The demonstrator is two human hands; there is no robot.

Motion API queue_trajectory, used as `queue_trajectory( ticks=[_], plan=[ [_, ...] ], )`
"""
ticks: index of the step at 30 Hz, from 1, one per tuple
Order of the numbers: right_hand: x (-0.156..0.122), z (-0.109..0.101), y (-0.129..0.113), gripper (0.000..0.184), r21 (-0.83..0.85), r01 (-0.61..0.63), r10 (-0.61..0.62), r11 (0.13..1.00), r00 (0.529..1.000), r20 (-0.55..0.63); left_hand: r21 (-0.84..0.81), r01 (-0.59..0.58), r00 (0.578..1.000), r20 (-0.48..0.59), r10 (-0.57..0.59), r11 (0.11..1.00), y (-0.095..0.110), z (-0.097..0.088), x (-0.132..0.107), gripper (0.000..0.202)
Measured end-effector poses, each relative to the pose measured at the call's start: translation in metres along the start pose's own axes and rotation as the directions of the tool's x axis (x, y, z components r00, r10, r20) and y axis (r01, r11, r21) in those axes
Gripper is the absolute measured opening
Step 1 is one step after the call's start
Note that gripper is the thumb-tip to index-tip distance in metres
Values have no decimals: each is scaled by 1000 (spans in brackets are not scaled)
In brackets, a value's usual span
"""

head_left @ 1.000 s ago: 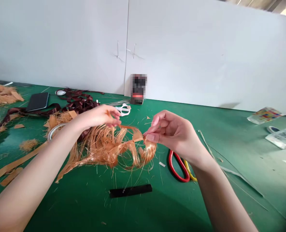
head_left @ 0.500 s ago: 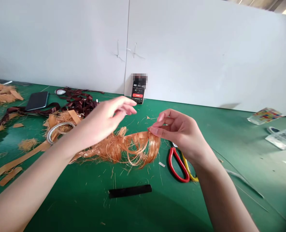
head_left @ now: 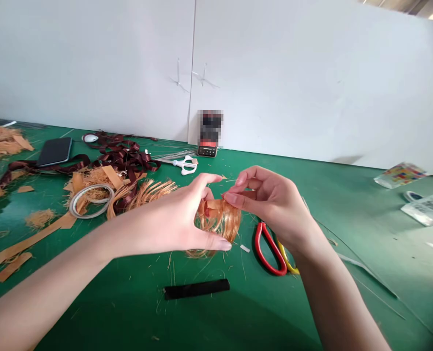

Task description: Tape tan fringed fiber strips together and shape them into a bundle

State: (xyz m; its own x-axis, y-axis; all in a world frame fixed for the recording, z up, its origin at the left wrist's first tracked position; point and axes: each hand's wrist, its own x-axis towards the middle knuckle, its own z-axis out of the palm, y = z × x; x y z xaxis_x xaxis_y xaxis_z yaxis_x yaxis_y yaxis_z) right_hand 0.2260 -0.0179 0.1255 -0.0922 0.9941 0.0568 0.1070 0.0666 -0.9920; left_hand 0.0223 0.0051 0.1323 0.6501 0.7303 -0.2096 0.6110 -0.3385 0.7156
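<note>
An orange frayed ribbon [head_left: 228,220], its threads hanging in shiny loops, is stretched out above the green table. My right hand [head_left: 275,201] pinches its upper edge between thumb and fingertips. Around the fringe's left part, my left hand [head_left: 178,219] is spread, thumb in front and low, index finger above. Its other fingers are partly hidden behind the fringe, and it does not appear closed on the threads. Below both hands lies a short black strip [head_left: 197,289]. Red-and-yellow-handled scissors [head_left: 269,251] rest partly under my right hand.
A roll of tape [head_left: 73,202] lies left among orange ribbon scraps and loose threads. Behind are dark brown ribbon [head_left: 119,156], white-handled scissors [head_left: 187,165], a flat dark phone [head_left: 54,151] and a phone [head_left: 207,150] leaning on the white panel. Clear plastic packets [head_left: 401,175] are at right.
My left hand has moved right and down from above the fringe to around it, with thumb and fingers spreading wider. The right hand keeps its pinch in nearly the same place.
</note>
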Motion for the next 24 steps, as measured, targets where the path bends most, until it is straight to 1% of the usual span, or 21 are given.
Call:
queue_trajectory(
  ticks=[1, 3, 5, 8, 10, 12, 14, 17, 18, 20, 22, 24],
  plan=[
    [0, 0, -1, 26, -8, -3, 3, 1000, 1000, -5, 45, 8, 1000, -30, -6, 999, 2, 3, -1, 86],
    [-1, 1, -2, 27, -23, -9, 9, 1000, 1000, -13, 112, 24, 997, -74, -16, 993, 6, 7, -3, 71],
    [-1, 3, -2, 26, -34, -13, 12, 999, 1000, -18, 164, 21, 993, -122, -1, 986, 8, 8, -4, 58],
    [0, 4, -3, 26, -44, -9, 8, 999, 1000, -28, 232, -50, 975, -199, 98, 971, 6, 6, -3, 41],
    [0, 5, -2, 25, -49, -13, 11, 999, 1000, -28, 274, -114, 953, -240, 183, 955, 3, 5, -2, 31],
    [-1, 6, -2, 25, -49, -19, 18, 999, 1000, -20, 319, -171, 923, -279, 265, 932, 1, 3, -1, 28],
    [-1, 6, -1, 25, -39, -31, 31, 999, 1000, 0, 366, -202, 891, -318, 326, 908, 1, 2, 0, 28],
    [-1, 6, -1, 24, -23, -44, 45, 999, 999, 28, 375, -215, 864, -358, 355, 902, 1, -2, -1, 29],
    [-1, 6, -1, 23, -23, -47, 48, 999, 998, 34, 356, -216, 863, -367, 348, 909, 2, -4, -2, 28],
    [0, 5, 0, 22, -26, -52, 53, 998, 998, 43, 298, -198, 877, -372, 305, 934, 1, -8, -4, 25],
    [1, 5, 1, 22, -28, -64, 66, 998, 996, 59, 233, -156, 911, -342, 231, 960, -2, -13, -5, 23],
    [2, 5, 1, 22, -40, -83, 86, 996, 993, 78, 163, -130, 948, -268, 170, 978, -4, -19, -6, 23]
  ],
)
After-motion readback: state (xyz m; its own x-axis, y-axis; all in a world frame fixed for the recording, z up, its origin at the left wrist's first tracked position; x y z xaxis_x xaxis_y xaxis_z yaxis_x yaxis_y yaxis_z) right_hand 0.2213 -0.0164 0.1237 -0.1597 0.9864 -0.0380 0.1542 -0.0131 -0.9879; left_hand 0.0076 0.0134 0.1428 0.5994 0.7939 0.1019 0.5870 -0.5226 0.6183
